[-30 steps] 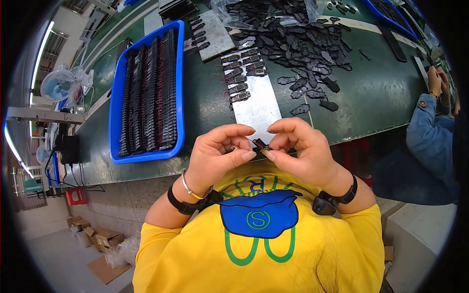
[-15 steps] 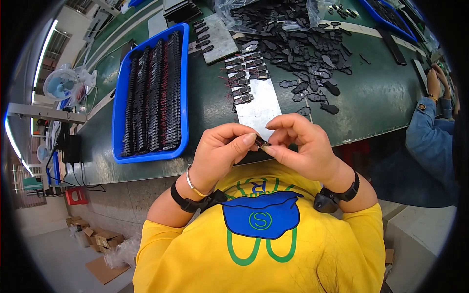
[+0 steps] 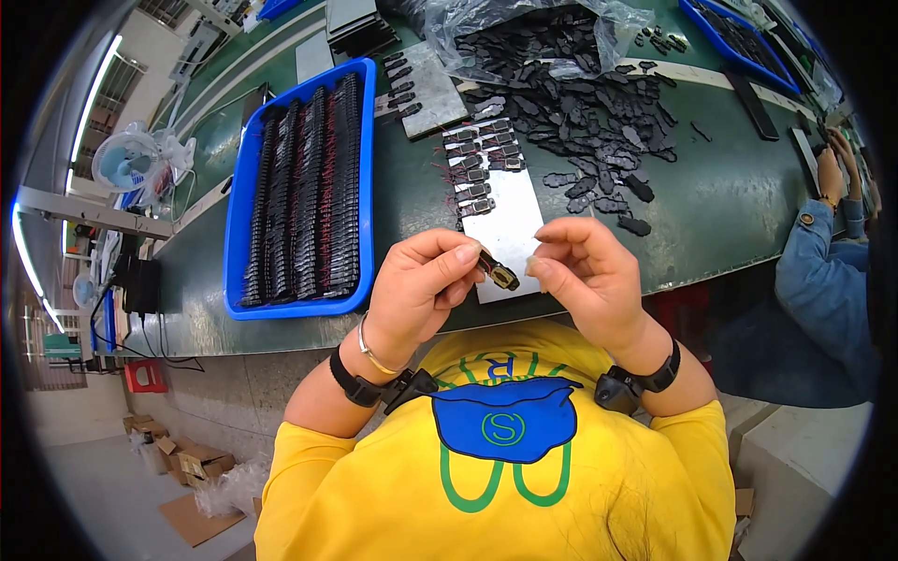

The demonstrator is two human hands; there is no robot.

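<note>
Between the thumb and fingers of my left hand [image 3: 423,288] is a small black speaker module [image 3: 503,276] with a gold-rimmed rectangular face, its far end sticking out to the right. My right hand [image 3: 596,282] hovers just beside it, thumb and forefinger apart, with nothing visible between them. Beyond both hands a pale metal plate [image 3: 510,224] lies on the green table. Two columns of similar modules with thin red wires [image 3: 475,176] rest on its far part.
At left stands a blue tray [image 3: 367,187] packed with rows of modules. Loose black plastic pieces [image 3: 599,140] spill from a clear bag [image 3: 617,23] at the back. Another metal plate [image 3: 426,89] holds a few modules. A co-worker's denim sleeve [image 3: 809,243] is at right.
My right hand has drawn away from the module, and its fingers have parted. The module now shows its gold-rimmed face in my left hand. The view has shifted slightly.
</note>
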